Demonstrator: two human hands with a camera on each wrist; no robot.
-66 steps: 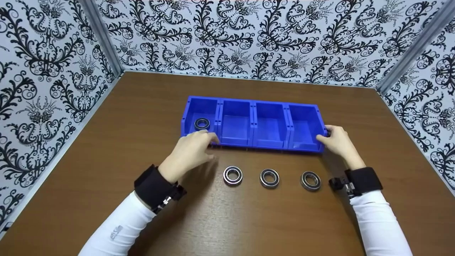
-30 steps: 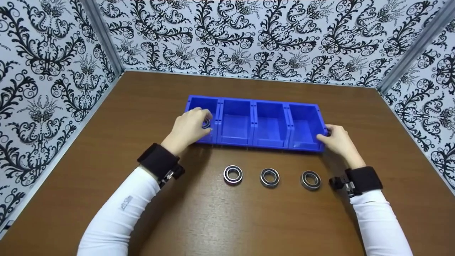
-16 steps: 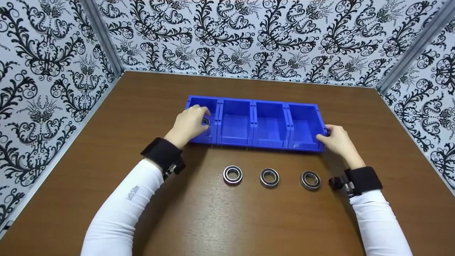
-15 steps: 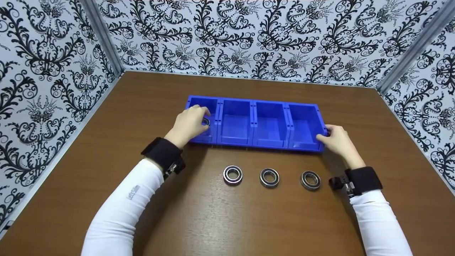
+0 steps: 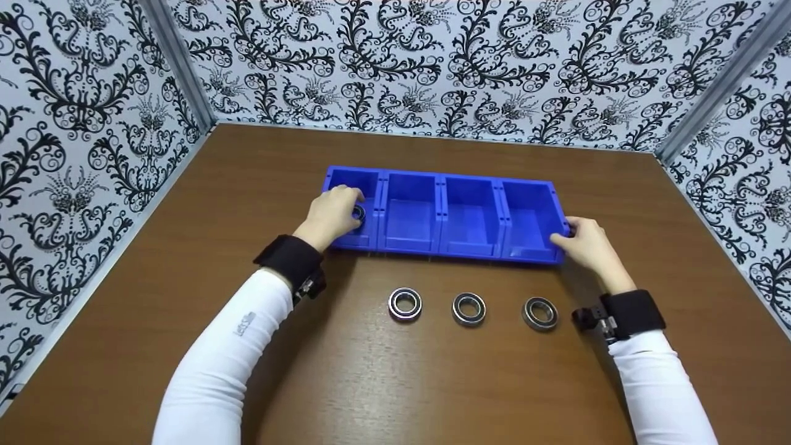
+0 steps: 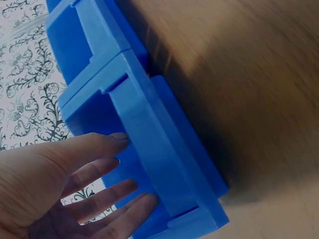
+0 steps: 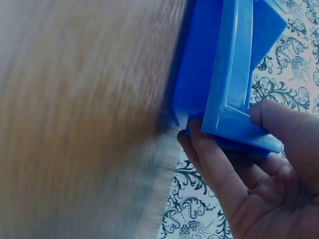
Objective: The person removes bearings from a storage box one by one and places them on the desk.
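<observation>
A blue bin row (image 5: 410, 213) with several compartments stands on the table. My left hand (image 5: 332, 215) reaches into its leftmost compartment, thumb and fingers around a ball bearing (image 5: 359, 213) that shows only in part behind them. In the left wrist view the fingers (image 6: 107, 199) curve loosely inside the compartment and the bearing is hidden; I cannot tell whether they grip it. My right hand (image 5: 587, 244) holds the right end of the bin row, thumb over the rim and fingers under the outer side, as the right wrist view shows at the bin's edge (image 7: 239, 124).
Three more bearings lie in a line in front of the bins: a left one (image 5: 405, 304), a middle one (image 5: 468, 309) and a right one (image 5: 540, 314). Patterned walls (image 5: 395, 68) enclose the brown table (image 5: 395, 383) at the back and sides.
My left hand has moved from the front edge of the leftmost compartment into it, over the bearing, and has since shifted only slightly. The right hand and the bearings on the table stay put.
</observation>
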